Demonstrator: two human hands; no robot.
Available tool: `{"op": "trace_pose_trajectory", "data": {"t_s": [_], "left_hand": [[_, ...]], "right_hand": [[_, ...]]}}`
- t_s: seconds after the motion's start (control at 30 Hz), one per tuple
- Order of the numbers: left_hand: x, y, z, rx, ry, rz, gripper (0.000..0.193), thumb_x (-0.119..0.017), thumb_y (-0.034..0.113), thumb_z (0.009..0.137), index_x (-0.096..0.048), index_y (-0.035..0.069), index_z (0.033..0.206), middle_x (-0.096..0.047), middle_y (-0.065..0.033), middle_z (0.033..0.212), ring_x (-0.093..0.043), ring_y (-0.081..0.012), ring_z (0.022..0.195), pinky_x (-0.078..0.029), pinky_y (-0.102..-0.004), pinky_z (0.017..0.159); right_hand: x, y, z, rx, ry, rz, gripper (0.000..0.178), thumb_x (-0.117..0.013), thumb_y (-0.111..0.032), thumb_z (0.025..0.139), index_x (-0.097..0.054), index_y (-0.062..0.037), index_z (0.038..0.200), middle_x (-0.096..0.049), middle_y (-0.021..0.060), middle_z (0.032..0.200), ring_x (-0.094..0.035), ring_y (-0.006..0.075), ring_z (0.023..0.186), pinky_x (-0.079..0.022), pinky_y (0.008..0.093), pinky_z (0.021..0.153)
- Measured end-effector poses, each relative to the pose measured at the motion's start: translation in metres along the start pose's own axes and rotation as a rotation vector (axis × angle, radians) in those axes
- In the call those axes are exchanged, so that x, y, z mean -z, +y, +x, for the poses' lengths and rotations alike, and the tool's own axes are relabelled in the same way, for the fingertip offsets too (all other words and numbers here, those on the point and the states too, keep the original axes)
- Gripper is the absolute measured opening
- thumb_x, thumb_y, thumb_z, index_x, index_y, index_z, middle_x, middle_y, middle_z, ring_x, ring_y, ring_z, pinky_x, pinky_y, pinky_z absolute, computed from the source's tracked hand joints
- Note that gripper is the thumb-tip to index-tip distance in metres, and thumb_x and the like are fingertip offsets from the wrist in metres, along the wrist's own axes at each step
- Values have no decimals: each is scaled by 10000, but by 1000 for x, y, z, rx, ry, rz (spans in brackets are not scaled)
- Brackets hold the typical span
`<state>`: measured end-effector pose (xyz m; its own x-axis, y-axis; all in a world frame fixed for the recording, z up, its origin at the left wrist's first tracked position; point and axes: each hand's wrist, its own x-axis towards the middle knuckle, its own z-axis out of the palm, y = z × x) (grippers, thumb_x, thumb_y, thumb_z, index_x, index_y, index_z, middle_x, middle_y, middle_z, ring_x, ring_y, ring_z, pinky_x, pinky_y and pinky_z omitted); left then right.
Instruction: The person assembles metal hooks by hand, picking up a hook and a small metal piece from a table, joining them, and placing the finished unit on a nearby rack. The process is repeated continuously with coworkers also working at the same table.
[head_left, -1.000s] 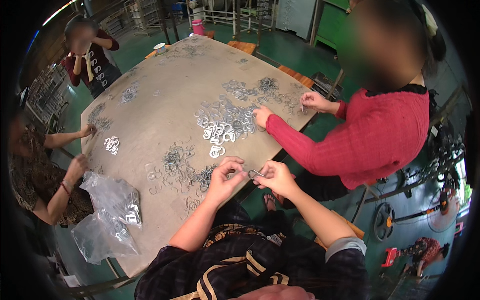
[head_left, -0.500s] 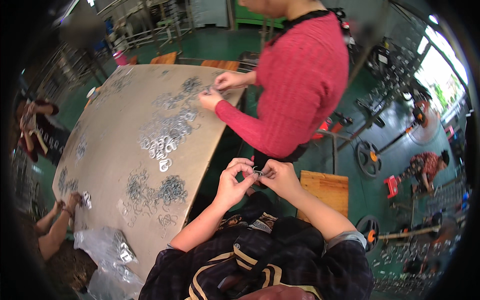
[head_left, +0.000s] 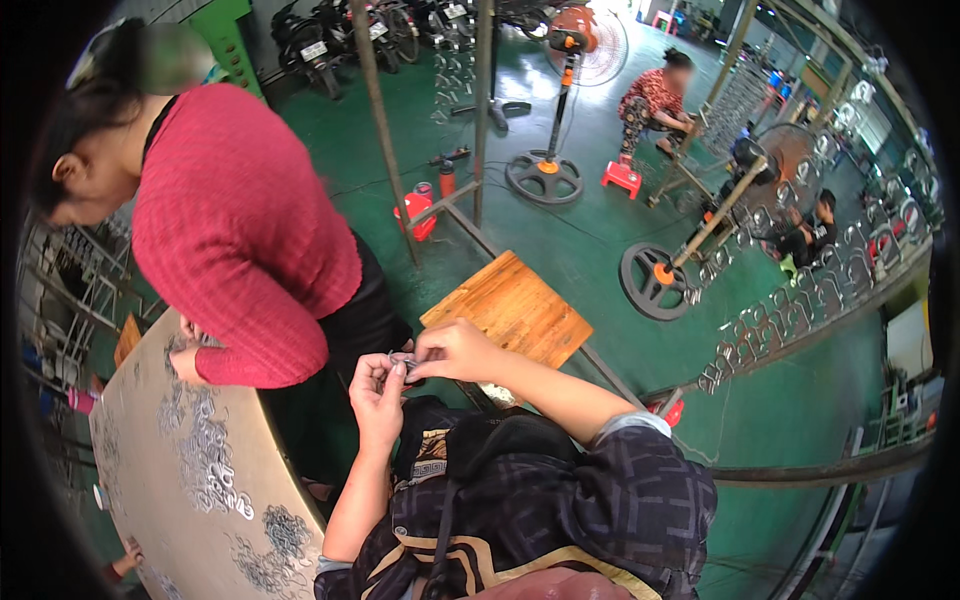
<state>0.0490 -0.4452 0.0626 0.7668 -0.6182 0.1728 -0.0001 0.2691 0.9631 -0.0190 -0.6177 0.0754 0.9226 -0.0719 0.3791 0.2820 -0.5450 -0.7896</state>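
A small bent metal piece (head_left: 402, 360), grey and hook-like, is pinched between my two hands, raised in front of my body. My left hand (head_left: 377, 390) grips it with thumb and fingertips, the thumb upward. From the other side the fingers of my right hand (head_left: 456, 350) close on it. The fingers cover most of the piece, so its full shape is hidden. To the left, the table (head_left: 140, 450) bears loose shiny metal pieces (head_left: 207, 455) and a darker heap of small wire-like hooks (head_left: 287, 530).
A co-worker in a red sweater (head_left: 240, 230) leans over the table at left. Just beyond my hands stands a wooden stool (head_left: 515, 308). Metal posts (head_left: 375, 130), standing fans (head_left: 545, 180) and racks of hanging hooks (head_left: 800, 310) fill the right side, where others sit.
My view has swung right, so the table and co-worker now sit farther left. Both hands still hold the small metal piece together.
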Motion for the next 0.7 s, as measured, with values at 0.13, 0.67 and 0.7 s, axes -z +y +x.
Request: {"op": "trace_pose_trajectory", "data": {"t_s": [0.13, 0.67, 0.7], "left_hand": [[-23, -12, 6, -34, -136, 44, 84, -583, 5, 928, -503, 27, 939, -634, -68, 960, -608, -91, 862, -482, -246, 831], [-68, -31, 22, 53, -237, 132, 97, -614, 2, 903, -520, 25, 911, -608, -26, 889, -563, -56, 790, -475, -215, 739], [-69, -32, 23, 53, -248, 139, 98, -617, 3, 900, -522, 23, 910, -608, -24, 886, -564, -57, 789, -475, -217, 738]], "right_hand": [[31, 36, -77, -435, 628, 51, 184, -758, -165, 821, -671, -14, 763, -654, 23, 714, -572, 72, 642, -467, 237, 572], [178, 113, -263, -796, 1906, -775, 196, -701, -115, 840, -638, -8, 991, -592, 45, 720, -533, 144, 581, -451, 316, 572], [177, 113, -265, -775, 1893, -776, 149, -697, -111, 842, -652, -8, 938, -602, 49, 725, -537, 143, 584, -452, 312, 573]]}}
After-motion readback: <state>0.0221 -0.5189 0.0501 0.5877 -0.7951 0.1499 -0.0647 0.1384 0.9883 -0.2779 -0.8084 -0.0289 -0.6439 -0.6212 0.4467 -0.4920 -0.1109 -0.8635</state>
